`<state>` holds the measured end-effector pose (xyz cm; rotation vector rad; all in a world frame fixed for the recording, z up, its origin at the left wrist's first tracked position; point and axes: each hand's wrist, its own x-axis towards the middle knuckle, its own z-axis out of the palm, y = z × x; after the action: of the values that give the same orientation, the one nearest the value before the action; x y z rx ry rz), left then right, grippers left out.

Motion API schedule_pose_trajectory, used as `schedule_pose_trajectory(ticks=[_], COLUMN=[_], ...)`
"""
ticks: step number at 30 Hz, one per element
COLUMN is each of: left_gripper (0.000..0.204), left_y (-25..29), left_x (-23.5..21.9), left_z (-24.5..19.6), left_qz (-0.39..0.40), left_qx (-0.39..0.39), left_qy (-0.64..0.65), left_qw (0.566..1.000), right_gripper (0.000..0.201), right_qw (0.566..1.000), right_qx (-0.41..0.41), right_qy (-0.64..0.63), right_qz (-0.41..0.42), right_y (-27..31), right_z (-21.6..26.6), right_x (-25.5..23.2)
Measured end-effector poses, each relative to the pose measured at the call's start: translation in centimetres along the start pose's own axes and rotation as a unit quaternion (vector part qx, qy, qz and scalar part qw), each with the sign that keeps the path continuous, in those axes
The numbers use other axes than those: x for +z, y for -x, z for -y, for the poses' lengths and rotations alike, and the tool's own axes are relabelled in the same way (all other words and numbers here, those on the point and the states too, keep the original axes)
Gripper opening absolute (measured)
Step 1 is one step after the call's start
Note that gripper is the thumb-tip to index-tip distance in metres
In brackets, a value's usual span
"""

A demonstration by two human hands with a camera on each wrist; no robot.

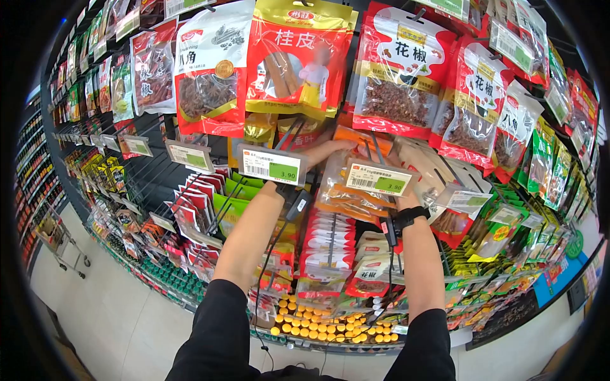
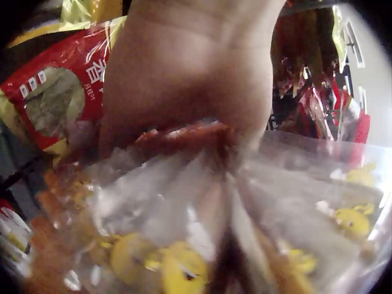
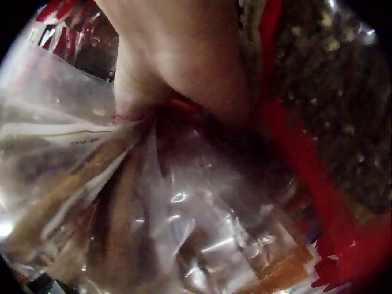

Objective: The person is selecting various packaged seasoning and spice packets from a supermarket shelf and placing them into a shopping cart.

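Note:
Clear packets with orange edges (image 1: 333,190) hang behind a price tag in the middle of the rack. My left hand (image 1: 327,151), partly behind another tag, grips their tops from the left; my right hand (image 1: 406,190) is at their right side, mostly covered by the tag. In the left wrist view the hand (image 2: 190,73) is over bunched clear packets (image 2: 153,202) with yellow cartoon figures. Beneath the hand (image 3: 184,61) in the right wrist view, gathered clear packets (image 3: 208,214) fan out. The fingertips are hidden in both wrist views.
Large red spice bags (image 1: 400,70) and a cinnamon bag (image 1: 298,57) hang above the hands. Metal hooks carry price tags (image 1: 381,181) in front of them. Green packets (image 1: 235,203) hang lower left. Thin cables run down from both wrists. A cart (image 1: 60,238) stands far left.

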<state>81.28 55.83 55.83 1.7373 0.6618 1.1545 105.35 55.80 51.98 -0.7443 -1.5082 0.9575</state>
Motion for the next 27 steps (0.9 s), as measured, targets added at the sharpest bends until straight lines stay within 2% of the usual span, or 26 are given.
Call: schedule_pose_trajectory(ticks=[3,6,7,10,13,16,19,22,26,27], left_gripper=[0.059,0.058,0.060,0.060,0.061,0.064,0.068,0.071,0.061,0.055], left_y=[1.0,1.6,1.6,1.9,1.9,2.4,3.0,3.0,2.6,2.6], left_x=[0.6,0.9,0.8,1.3,1.6,2.3,3.1,3.4,3.5,3.5], left_z=[-0.2,-0.4,-0.6,-1.1,-1.4,-1.8,-2.8,-2.9,-1.7,-1.8], left_qz=[-0.043,-0.041,-0.025,-0.067,-0.073,-0.103,-0.147,-0.139,-0.159,-0.165], left_qx=[0.029,0.080,0.071,0.064,0.039,0.062,0.039,0.014,0.051,0.041], left_qy=[0.009,-0.012,-0.015,-0.038,-0.025,-0.021,-0.075,-0.027,-0.046,-0.110], left_qw=[0.999,0.996,0.997,0.995,0.996,0.992,0.986,0.990,0.985,0.979], right_gripper=[0.028,0.028,0.028,0.028,0.028,0.028,0.028,0.028,0.028,0.028], right_qw=[1.000,0.999,0.999,0.999,0.998,0.998,0.997,0.996,0.994,0.994], right_qx=[-0.014,-0.032,-0.035,-0.039,-0.046,-0.053,-0.065,-0.074,-0.077,-0.076], right_qy=[0.001,0.001,0.000,0.001,0.003,0.009,0.011,0.012,0.017,0.019], right_qz=[-0.004,-0.012,-0.015,-0.023,-0.032,-0.040,-0.050,-0.056,-0.070,-0.072], right_y=[-0.6,-1.5,-1.7,-1.4,-1.1,-1.3,-1.3,-1.5,-0.5,-0.1], right_z=[0.0,-0.1,-0.1,-0.4,-0.5,-0.6,-0.7,-0.8,-0.9,-0.9], right_x=[0.7,1.6,1.8,2.2,2.5,3.0,3.5,3.9,3.9,3.7])
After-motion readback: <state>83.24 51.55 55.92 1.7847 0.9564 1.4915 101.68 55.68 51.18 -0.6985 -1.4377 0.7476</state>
